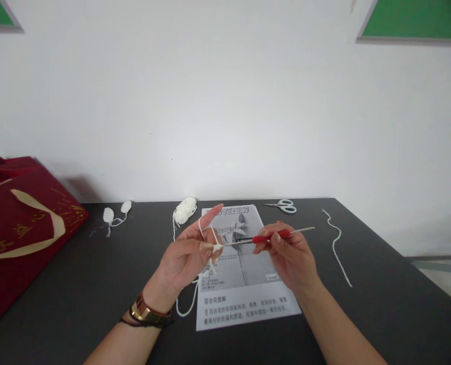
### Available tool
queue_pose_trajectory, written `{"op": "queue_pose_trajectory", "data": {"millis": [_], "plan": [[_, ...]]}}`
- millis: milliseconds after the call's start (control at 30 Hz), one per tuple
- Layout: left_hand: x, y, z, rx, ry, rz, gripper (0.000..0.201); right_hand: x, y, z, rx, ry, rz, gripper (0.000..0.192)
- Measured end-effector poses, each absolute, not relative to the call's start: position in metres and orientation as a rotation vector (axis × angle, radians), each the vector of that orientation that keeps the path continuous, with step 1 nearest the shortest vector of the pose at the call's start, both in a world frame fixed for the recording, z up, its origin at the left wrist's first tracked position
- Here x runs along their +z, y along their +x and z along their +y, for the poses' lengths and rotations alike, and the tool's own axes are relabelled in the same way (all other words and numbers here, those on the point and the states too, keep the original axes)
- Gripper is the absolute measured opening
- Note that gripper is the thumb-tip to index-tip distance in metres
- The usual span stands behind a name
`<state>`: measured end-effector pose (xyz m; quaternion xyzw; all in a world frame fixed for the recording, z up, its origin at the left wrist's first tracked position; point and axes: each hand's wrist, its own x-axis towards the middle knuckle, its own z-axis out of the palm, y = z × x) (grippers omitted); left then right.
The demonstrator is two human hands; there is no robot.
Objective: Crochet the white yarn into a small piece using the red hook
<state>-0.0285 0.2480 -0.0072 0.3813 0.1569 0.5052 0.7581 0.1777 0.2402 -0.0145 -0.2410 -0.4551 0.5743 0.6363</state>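
Mid-stitch above the pattern sheet (pixel 244 289): left hand (pixel 189 256) pinches small white yarn piece (pixel 217 248), strand over forefinger; right hand (pixel 290 253) closed around crochet hook (pixel 271 236). Next move, likely: catch yarn, pull through.

Crochet hook (pixel 271 236), red grip, thin metal shaft, near-level at frame centre. White yarn (pixel 209 238) looped there, tiny stitched bit at hook tip.

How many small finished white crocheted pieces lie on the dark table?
2: both small white crocheted pieces sit side by side at the dark table's far left edge, one nearer the red gift bag, one toward the white yarn ball. More may be hidden.
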Motion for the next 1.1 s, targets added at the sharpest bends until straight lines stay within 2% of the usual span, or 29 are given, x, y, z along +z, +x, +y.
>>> {"op": "queue_pose_trajectory", "data": {"millis": [333,567,767,1100], "plan": [[-0.018,-0.02,0.247,1.214,1.266,0.452,0.07,-0.029,0.167,0.249,1.703,-0.572,-0.566,0.017],[-0.026,-0.008,0.248,1.147,1.202,0.503,0.072,-0.029,0.163,0.246,1.631,-0.616,-0.611,0.016],[-0.029,-0.003,0.25,1.146,1.12,0.496,0.061,-0.029,0.162,0.247,1.563,-0.667,-0.678,0.016],[-0.026,-0.007,0.247,1.165,1.144,0.458,0.085,-0.028,0.163,0.247,1.552,-0.689,-0.751,0.017]]}}
